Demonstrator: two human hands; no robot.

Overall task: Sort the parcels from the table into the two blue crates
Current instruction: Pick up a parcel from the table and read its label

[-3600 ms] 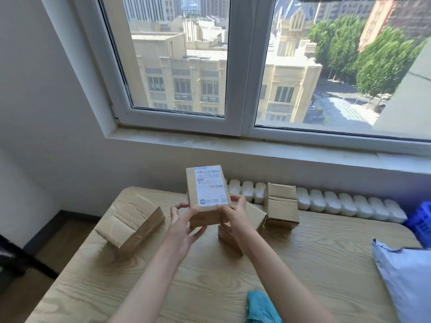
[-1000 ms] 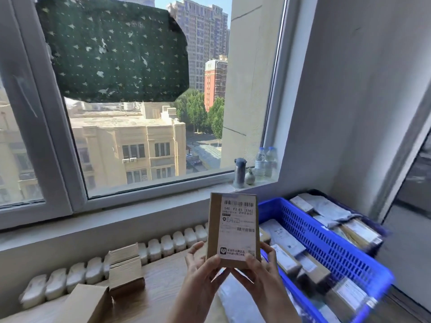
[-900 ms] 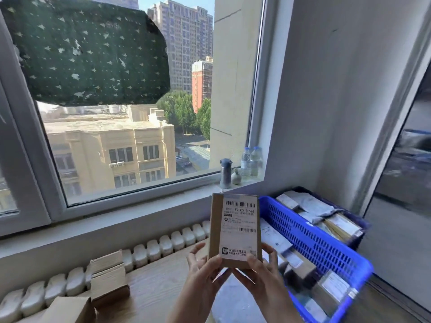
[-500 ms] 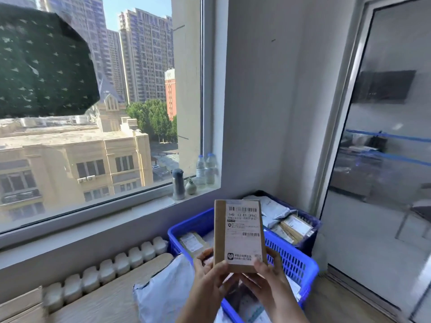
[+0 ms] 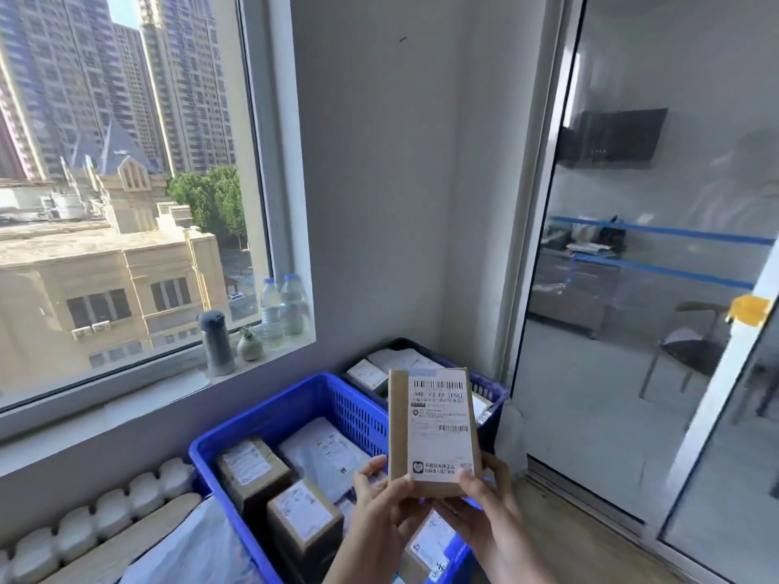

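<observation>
While the slim brown cardboard parcel with its white printed label is standing upright over the crates, the left hand and the right hand are gripping only its lower end. The fingers are curling round the bottom edge, with the thumbs pressing on the label face.

Because the tall part is rising free above the fingers, it is probably at risk of tipping or slipping out should either grip be loosening. Below and left of the fingers, the bright blue perforated plastic crate is sitting packed with boxes and mailers. Beyond the fingers, the darker blue crate is holding more. With the parcel hanging near the border between them, a hasty release is likely risking the wrong crate. It could also be landing on the piled boxes and sliding over the rim onto the wooden floor right of the fingers.

Well left of the fingers, the pale wooden tabletop is carrying a grey plastic mailer bag beside a white ribbed radiator. Clear bottles are standing on the windowsill, and a glass sliding door is filling the right.
</observation>
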